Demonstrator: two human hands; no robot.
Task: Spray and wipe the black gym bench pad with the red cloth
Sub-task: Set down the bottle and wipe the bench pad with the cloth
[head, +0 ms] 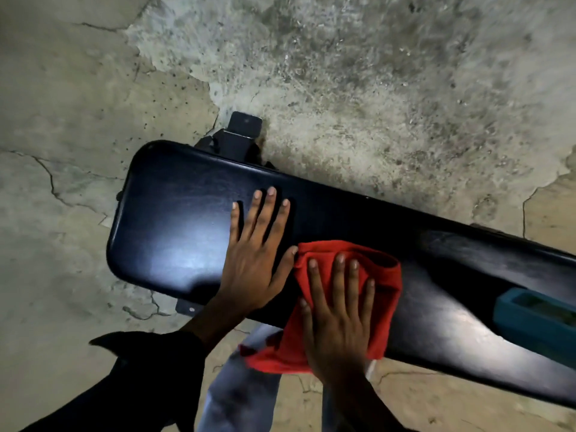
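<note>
Head view: red cloth (349,294) mid-pad on black bench pad (187,219), pinned flat under open right hand (336,322); left hand (252,263) splayed, empty, just beside cloth; risks: cloth bunching, teal object (536,319) nudged off.

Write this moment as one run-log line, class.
phase: wiping | left hand: flat on pad | right hand: pressing cloth on pad | teal object: on pad
</note>
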